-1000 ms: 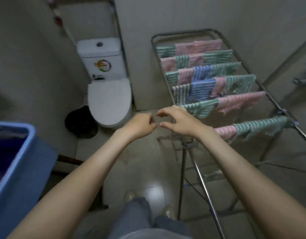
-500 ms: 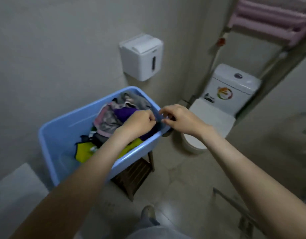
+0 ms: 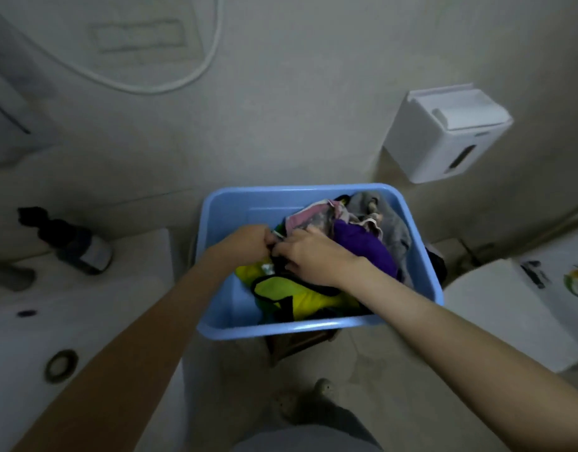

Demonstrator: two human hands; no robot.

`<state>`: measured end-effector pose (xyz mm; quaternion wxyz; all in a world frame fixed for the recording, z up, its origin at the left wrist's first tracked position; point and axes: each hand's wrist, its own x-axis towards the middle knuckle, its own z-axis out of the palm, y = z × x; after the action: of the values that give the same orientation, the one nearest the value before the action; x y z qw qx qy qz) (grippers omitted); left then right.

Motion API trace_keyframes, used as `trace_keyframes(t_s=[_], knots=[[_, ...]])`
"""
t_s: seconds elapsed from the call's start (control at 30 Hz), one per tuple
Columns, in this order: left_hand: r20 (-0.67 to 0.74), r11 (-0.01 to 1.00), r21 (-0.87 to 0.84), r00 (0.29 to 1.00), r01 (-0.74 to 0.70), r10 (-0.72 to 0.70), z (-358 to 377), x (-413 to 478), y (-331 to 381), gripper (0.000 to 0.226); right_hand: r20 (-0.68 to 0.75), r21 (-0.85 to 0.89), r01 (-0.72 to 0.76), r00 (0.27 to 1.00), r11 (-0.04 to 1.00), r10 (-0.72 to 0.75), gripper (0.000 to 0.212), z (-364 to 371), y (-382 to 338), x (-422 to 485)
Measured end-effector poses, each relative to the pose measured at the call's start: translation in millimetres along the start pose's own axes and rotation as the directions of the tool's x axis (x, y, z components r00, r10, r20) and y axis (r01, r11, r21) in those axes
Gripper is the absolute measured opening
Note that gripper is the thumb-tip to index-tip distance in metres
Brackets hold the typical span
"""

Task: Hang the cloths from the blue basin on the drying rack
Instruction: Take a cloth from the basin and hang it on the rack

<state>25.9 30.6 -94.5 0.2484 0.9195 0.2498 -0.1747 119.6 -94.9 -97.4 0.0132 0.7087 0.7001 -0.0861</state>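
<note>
Both hands are inside the blue basin [image 3: 317, 326], meeting over the heap of cloths [image 3: 362, 243]. The left hand [image 3: 248, 244] is curled tight, the right hand [image 3: 309, 256] has fingers pressed down; both pinch a dark-edged yellow cloth [image 3: 281, 290]. What exactly each grips is blurred. A white wall dispenser [image 3: 444, 132] hangs above right.

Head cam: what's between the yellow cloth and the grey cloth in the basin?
In the head view, a purple cloth lies between the yellow cloth and grey cloth.
</note>
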Motion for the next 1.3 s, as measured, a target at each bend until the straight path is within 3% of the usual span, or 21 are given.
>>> trace_keyframes(t_s=[0.2,0.27,0.37,0.47,0.57,0.67,0.77,0.87,0.97,1.03,1.17,1.3], knots=[[-0.008,0.985,-0.062,0.987,0.158,-0.159,4.7,0.5,-18.8,0.019,0.199,-0.158,-0.017,0.979,0.987,0.049,0.042,12.2,-13.1,47.5],[-0.019,0.982,-0.072,0.984,0.174,-0.175,7.9,0.1,-23.7,0.032,0.295,-0.191,-0.016,0.953,0.981,0.073,0.045,18.8,-17.5,53.5],[0.007,0.979,-0.098,0.984,0.178,-0.179,10.7,-1.7,-31.1,0.037,0.32,-0.194,0.002,0.946,0.981,0.062,0.035,24.2,-18.5,56.1],[0.03,0.978,-0.114,0.984,0.177,-0.174,9.9,-8.4,-31.3,0.035,0.251,-0.066,-0.048,0.966,0.997,0.063,0.029,20.3,-13.5,56.8],[0.033,0.979,-0.147,0.99,0.143,-0.14,5.9,-12.6,-28.0,0.007,0.092,0.182,-0.143,0.988,0.973,0.128,0.02,2.8,-8.4,58.0],[0.011,0.981,-0.165,0.994,0.107,-0.106,4.1,-13.8,-27.8,0.032,0.029,0.436,-0.211,0.975,0.875,0.221,0.009,-14.2,0.0,56.7],[0.006,0.979,-0.185,0.996,0.084,-0.084,4.0,-13.8,-24.7,0.031,0.06,0.461,-0.241,0.969,0.854,0.24,0.003,-21.2,8.0,48.5],[0.038,0.966,-0.235,0.995,0.102,-0.096,6.8,-12.7,-22.1,0.012,-0.099,0.543,-0.314,0.897,0.779,0.432,0.011,-29.8,13.4,42.2],[0.079,0.921,-0.349,0.985,0.173,-0.155,10.4,-8.9,-24.0,0.018,-0.252,0.632,-0.34,0.759,0.696,0.6,0.014,-36.7,22.0,37.9],[0.106,0.91,-0.36,0.978,0.207,-0.18,13.5,-4.5,-25.2,0.016,-0.271,0.654,-0.346,0.723,0.673,0.635,0.013,-35.7,27.4,34.0],[0.216,0.891,-0.343,0.949,0.296,-0.232,22.7,4.7,-18.7,0.017,-0.147,0.58,-0.342,0.849,0.74,0.507,0.02,-23.0,28.3,27.4],[0.265,0.898,-0.298,0.932,0.323,-0.247,28.7,11.7,-9.5,0.026,-0.101,0.534,-0.211,0.945,0.819,0.31,0.023,-9.2,22.1,22.1]])
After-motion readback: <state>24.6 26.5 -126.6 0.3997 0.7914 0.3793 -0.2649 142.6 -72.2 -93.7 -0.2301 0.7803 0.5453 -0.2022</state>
